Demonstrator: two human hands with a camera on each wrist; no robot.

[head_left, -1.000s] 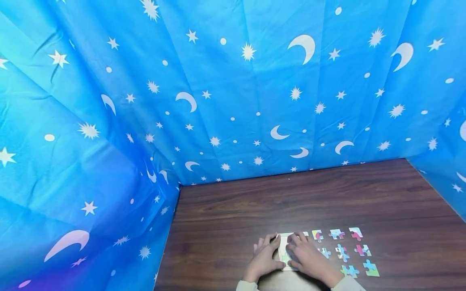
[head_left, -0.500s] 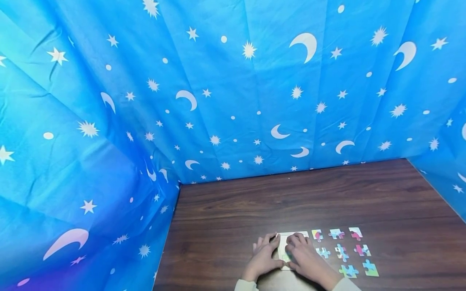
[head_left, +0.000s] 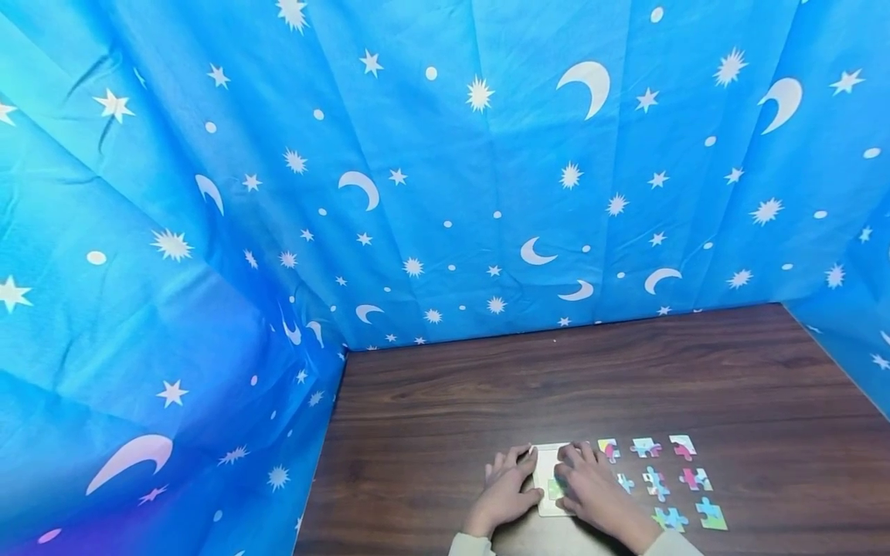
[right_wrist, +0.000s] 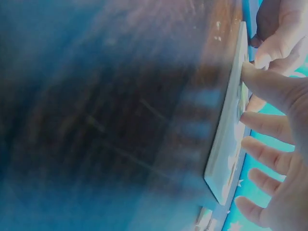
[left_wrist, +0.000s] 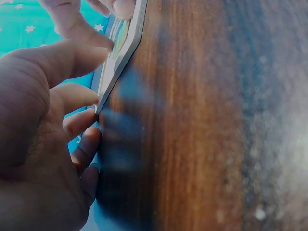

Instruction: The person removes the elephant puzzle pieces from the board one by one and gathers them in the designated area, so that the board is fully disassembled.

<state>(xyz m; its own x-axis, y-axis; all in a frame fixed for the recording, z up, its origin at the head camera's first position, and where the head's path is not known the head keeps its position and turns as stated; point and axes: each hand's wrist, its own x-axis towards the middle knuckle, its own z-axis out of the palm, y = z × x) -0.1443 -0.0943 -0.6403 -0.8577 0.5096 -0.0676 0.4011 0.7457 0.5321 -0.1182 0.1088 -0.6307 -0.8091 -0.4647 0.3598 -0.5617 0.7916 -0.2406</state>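
A shallow white puzzle tray (head_left: pixel 547 462) lies on the table, with a green puzzle piece (head_left: pixel 555 489) in its near left part. My left hand (head_left: pixel 504 492) holds the tray's left side, thumb over the near edge and fingers at the far corner. My right hand (head_left: pixel 593 492) is over the tray's right half and hides much of it. In the right wrist view, its thumb and index finger pinch the green piece (right_wrist: pixel 241 98) from two sides, while the other fingers spread over the tray (right_wrist: pixel 225 154).
To the right of the tray, several loose jigsaw pieces (head_left: pixel 655 484) lie in rows on the dark wooden table (head_left: pixel 445 401). The right hand partly covers the nearest ones. A blue cloth (head_left: pixel 445 154) with moons and stars surrounds the table's back and sides.
The right hand has shifted slightly to the right, and the green piece has moved with it away from the tray's left edge. The left hand stays in place.
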